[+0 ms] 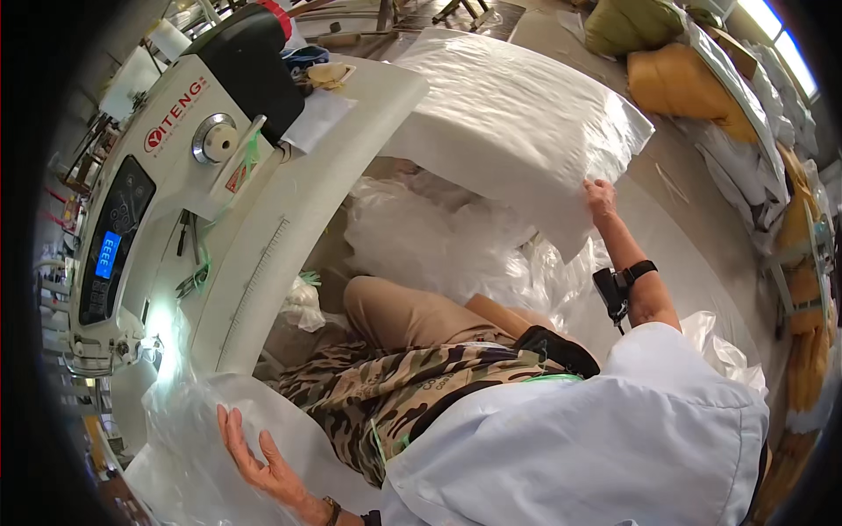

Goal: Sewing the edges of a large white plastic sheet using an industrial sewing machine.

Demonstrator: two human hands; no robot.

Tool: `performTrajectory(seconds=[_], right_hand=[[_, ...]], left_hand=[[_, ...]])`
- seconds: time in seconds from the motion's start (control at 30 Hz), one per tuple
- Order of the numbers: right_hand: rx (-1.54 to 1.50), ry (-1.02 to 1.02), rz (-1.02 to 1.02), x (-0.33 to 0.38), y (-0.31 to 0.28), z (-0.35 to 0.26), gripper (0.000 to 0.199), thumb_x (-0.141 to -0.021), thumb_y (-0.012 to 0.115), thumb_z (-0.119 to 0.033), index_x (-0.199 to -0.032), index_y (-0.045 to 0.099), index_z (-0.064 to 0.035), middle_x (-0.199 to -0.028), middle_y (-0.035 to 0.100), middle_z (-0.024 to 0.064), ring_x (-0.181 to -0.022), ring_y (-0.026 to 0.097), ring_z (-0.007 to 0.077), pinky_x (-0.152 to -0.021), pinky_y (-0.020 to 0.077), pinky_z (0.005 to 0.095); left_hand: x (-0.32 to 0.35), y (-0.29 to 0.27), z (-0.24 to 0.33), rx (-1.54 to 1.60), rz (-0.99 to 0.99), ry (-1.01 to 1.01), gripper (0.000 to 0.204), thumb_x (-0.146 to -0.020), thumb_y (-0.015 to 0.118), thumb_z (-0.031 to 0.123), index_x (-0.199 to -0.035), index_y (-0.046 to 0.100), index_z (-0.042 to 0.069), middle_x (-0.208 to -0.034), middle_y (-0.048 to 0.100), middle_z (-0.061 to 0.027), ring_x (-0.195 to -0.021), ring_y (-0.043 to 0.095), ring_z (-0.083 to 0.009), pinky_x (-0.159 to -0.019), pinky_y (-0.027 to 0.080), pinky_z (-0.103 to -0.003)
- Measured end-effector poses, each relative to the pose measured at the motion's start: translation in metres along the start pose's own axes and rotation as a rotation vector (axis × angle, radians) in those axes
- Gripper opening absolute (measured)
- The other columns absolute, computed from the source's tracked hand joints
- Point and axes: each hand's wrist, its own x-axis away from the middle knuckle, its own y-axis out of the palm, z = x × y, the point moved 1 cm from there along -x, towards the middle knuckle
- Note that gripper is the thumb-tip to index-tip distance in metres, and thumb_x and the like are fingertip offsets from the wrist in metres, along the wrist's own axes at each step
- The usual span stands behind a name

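My right hand (601, 200) is stretched far out to the right, its fingers closed on the near right corner of a white, shiny plastic sheet (526, 105). The sheet lies spread beyond the sewing table's edge, with wrinkles across its top. Low on the left, my left hand (263, 460) has its fingers extended and thumb apart, over or against clear plastic film (189, 438). Whether the palm touches the film I cannot tell. That film runs up to the lit needle area of a white sewing machine (180, 140).
The machine's white table (263, 289) carries small scissors (193, 280) and green thread. Crumpled clear plastic (430, 237) lies beside my legs. Stuffed yellow and green bundles (693, 88) are piled at the far right. A black device is strapped to my right forearm.
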Motion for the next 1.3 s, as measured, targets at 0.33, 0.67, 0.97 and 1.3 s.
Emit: performTrajectory(seconds=[0.33,0.67,0.97,1.3], right_hand=[[-0.455,0.250,-0.256,-0.020,-0.013,-0.026,0.019,-0.084,0.073,-0.023,-0.084,0.068,-0.0053,-0.070,0.062,0.0024,-0.055,0.055,0.0143,-0.051,0.0453,0.0306],[-0.457,0.193,-0.308,-0.007,-0.004,-0.049,0.019,-0.085,0.075,-0.025,-0.078,0.063,-0.0118,-0.066,0.055,-0.0026,-0.052,0.050,0.0090,-0.043,0.0365,0.0270],[-0.616,0.189,-0.539,0.033,-0.014,-0.068,0.026,-0.089,0.072,-0.037,-0.087,0.064,-0.0125,-0.069,0.060,-0.0019,-0.057,0.058,0.0114,-0.052,0.0458,0.0276],[-0.854,0.454,-0.564,0.086,0.009,-0.047,0.022,-0.089,0.071,-0.017,-0.101,0.059,-0.0026,-0.087,0.053,0.0067,-0.069,0.061,0.0194,-0.057,0.0571,0.0322]], left_hand=[[0.008,-0.001,-0.006,0.074,-0.017,-0.046,0.043,-0.100,0.055,0.024,-0.133,0.052,-0.002,-0.144,0.047,-0.0184,-0.124,0.054,-0.0327,-0.101,0.045,-0.043],[0.008,0.005,-0.005,0.104,-0.070,-0.067,0.043,-0.098,0.058,0.027,-0.130,0.055,0.000,-0.145,0.048,-0.0168,-0.122,0.056,-0.0327,-0.100,0.045,-0.042],[0.011,0.010,-0.003,0.130,-0.106,-0.096,0.042,-0.098,0.059,0.029,-0.130,0.057,0.001,-0.144,0.048,-0.0171,-0.122,0.056,-0.0331,-0.101,0.045,-0.044],[0.019,0.014,-0.003,0.178,-0.180,-0.154,0.038,-0.096,0.059,0.016,-0.130,0.055,-0.002,-0.147,0.046,-0.0141,-0.126,0.053,-0.0299,-0.106,0.042,-0.044]])
